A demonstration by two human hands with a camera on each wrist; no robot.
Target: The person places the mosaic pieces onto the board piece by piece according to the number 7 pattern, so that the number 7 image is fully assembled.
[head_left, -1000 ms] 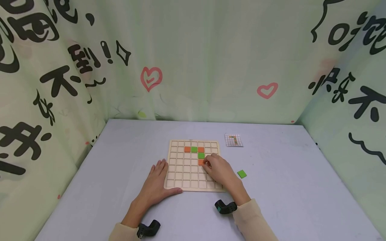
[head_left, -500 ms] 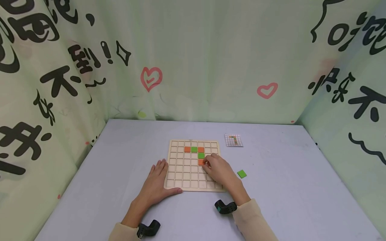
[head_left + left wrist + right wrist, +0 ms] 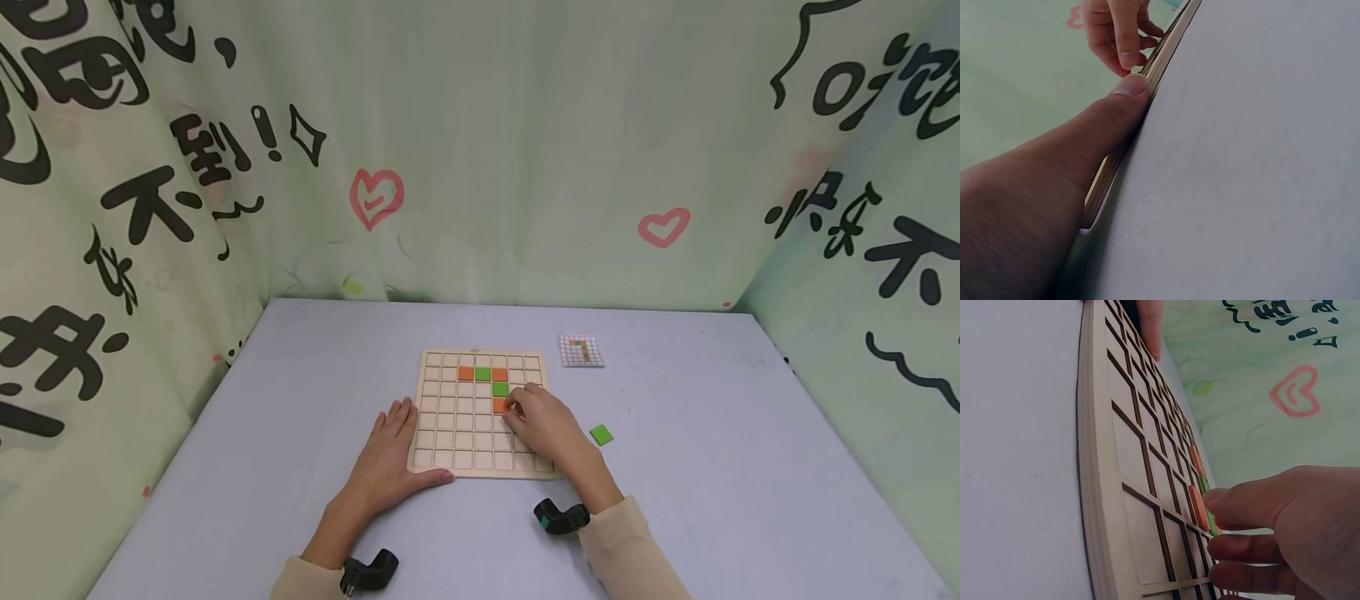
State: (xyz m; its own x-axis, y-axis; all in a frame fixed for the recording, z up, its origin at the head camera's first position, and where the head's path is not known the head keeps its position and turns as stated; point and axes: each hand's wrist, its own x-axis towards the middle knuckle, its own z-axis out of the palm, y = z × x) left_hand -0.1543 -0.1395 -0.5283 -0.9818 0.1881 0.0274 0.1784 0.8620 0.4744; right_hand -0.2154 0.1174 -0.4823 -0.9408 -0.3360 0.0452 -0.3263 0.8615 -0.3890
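A wooden grid board (image 3: 454, 437) lies on the table with orange and green square tiles set in a bent line. My left hand (image 3: 388, 462) rests at its near left corner, fingers straight along the left side and thumb (image 3: 1119, 103) along the front edge. Over the right part of the board, my right hand (image 3: 542, 421) has its fingers curled, with thumb and forefinger at the lowest orange tile (image 3: 499, 405). In the right wrist view the thumb (image 3: 1217, 499) meets that orange tile (image 3: 1198, 507) at its edge; the other fingertips are partly hidden.
A loose green tile (image 3: 602, 434) lies on the table right of the board, near the right wrist. Behind it, a small pattern card (image 3: 581, 351) shows a coloured grid. Pale green curtains (image 3: 517, 150) stand round the white table (image 3: 720, 467).
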